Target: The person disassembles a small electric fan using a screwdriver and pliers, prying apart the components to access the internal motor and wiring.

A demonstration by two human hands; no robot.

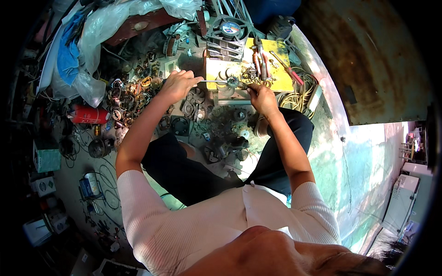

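A: In the head view, what do the two hands do?

B: The left hand [177, 85] is closed around the handle of a screwdriver [214, 82]. Its thin metal shaft runs toward three o'clock, to a small round metal part [233, 82]. The right hand [261, 97] sits at about four o'clock from this part, and its fingers pinch the part at the edge. The tip of the screwdriver touches the part, but I cannot tell exactly where it enters.

A: And where is this part?

B: It is at the near edge of a yellow board [281, 73], which lies at twelve o'clock from the person. On the board, at one o'clock from the part, lie pliers with red handles [260, 60], and a second screwdriver with a red handle [290, 69] is near the right border of the board.

A: What is around?

B: Behind the board, at about eleven o'clock from the part, stands a square cooling fan [229, 28]. At nine o'clock from the left hand there is a pile of copper motor windings [131, 94] on the floor, and further at eight o'clock a red cylinder [88, 115] lies on its side. A coil of pale cable [301, 94] lies at three o'clock from the right hand. Small dark fan parts [221, 124] are scattered between the knees of the person.
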